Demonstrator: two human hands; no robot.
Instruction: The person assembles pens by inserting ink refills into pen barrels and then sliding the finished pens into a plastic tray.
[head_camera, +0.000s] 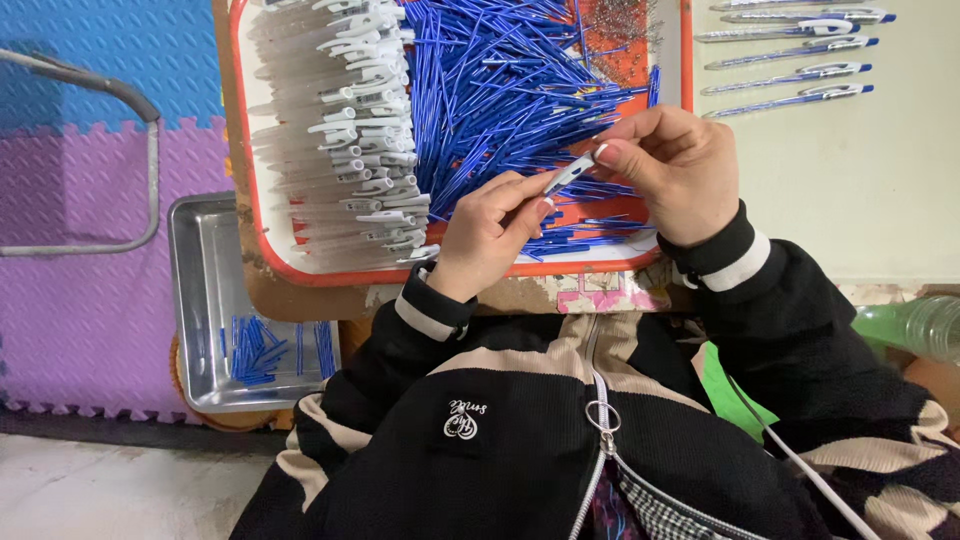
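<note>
Closest in is the person's black and beige zip jacket (560, 440), and out of its striped cuffs come two hands meeting over the near edge of a tray. The left hand (487, 232) is curled, its thumb and fingertips pinched on the lower end of a pen part (568, 176), a short white-and-blue piece held at a slant. The right hand (672, 172) is closed round the upper end of the same piece, forefinger and thumb nipping its tip. Both hover just above the red-rimmed tray (300, 272), which rests on a worn table. Inside the tray, a great heap of blue refills (500, 90) lies just beyond the fingers, and beside it to the left a stack of clear pen barrels with white clips (345, 120). Down to the left, lower than the table, sits a metal tray (205, 300) with a few blue refills in it. Farther off, at the upper right, finished pens (790, 75) lie in a row on the pale tabletop.
</note>
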